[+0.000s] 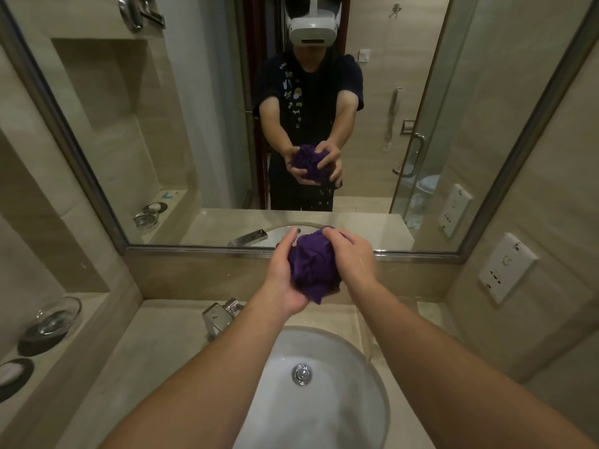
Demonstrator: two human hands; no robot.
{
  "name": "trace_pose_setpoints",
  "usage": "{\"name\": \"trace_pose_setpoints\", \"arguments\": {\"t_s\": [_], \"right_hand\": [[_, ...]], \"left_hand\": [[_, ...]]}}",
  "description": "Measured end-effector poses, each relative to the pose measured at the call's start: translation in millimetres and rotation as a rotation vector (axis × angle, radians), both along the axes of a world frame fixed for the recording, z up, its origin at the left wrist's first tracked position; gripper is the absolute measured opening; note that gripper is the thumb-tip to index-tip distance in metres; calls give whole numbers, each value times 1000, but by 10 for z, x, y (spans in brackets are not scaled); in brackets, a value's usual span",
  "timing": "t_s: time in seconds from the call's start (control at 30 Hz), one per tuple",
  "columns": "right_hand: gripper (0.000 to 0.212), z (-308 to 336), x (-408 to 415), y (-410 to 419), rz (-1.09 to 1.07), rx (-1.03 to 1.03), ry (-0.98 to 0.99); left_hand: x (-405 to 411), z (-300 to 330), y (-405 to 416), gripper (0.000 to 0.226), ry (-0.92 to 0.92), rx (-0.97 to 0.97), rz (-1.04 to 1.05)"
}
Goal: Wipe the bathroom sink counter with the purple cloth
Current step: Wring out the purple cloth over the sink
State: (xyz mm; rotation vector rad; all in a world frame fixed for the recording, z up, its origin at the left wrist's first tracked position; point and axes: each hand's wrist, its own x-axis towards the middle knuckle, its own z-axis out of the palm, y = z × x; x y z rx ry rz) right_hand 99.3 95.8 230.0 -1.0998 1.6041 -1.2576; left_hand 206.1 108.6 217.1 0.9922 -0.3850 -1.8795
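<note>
The purple cloth (312, 265) is bunched into a ball and held in the air above the back of the white sink basin (350, 384), in front of the mirror's lower edge. My left hand (282, 280) cups it from the left and below, fingers curled round it. My right hand (351, 256) grips it from the right and top. A corner of the cloth hangs down under my hands. The beige stone counter (155, 345) surrounds the basin.
A chrome tap (217, 315) stands at the back left of the basin. A glass soap dish (52, 319) and a dark coaster (14, 374) sit on the left ledge. A wall socket (505, 267) is on the right wall. The mirror (194, 124) faces me.
</note>
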Motion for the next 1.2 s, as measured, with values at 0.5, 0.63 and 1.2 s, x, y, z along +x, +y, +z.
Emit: {"name": "trace_pose_setpoints", "arguments": {"t_s": [0.5,0.63,1.2], "right_hand": [[48,-123,242,46,-224,-94,115],[49,-168,237,-25,-231,-38,160],[70,-57,242,-149,93,-133,190]], "left_hand": [[-187,24,-117,43,-1010,-503,268],[-153,-44,-185,44,-1023,-448,248],[124,-75,-292,41,-204,-131,53]]}}
